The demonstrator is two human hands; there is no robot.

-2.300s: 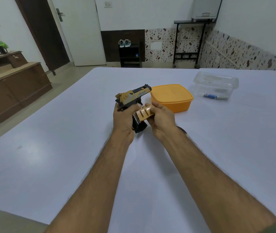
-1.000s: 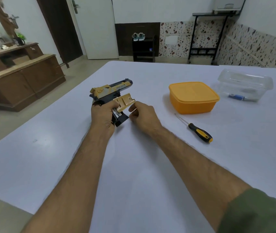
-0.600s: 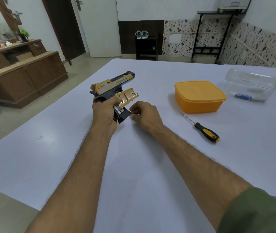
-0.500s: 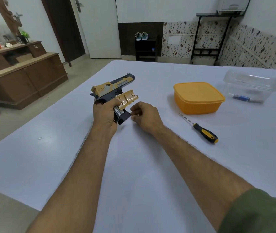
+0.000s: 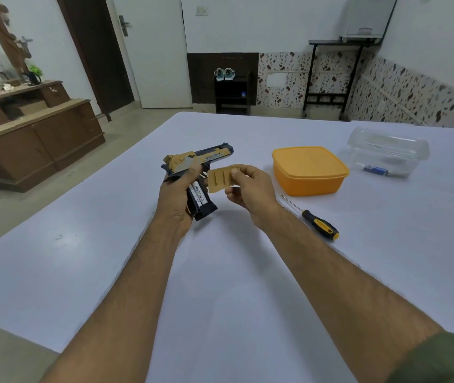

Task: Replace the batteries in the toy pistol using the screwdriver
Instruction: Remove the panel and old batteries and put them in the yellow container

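Now the tan grip cover (image 5: 221, 179) has come off the toy pistol (image 5: 192, 172). The right hand (image 5: 250, 189) pinches it just beside the gun. The left hand (image 5: 177, 199) wraps the handle above the desk (image 5: 82, 258), and a battery (image 5: 199, 193) shows, ready to pull out.

**Grip cover off, battery showing**

The left hand (image 5: 177, 197) grips the toy pistol (image 5: 192, 164) above the white table (image 5: 82, 258), barrel pointing away. A white battery (image 5: 198, 192) lies bare in the open grip. Just right of the pistol, the right hand (image 5: 250, 189) pinches the tan grip cover (image 5: 221, 180), seemingly clear of the grip. Right of the pistol lies the screwdriver (image 5: 318, 223), beside an orange lidded box (image 5: 310, 170); a clear container (image 5: 387, 152) sits further right.
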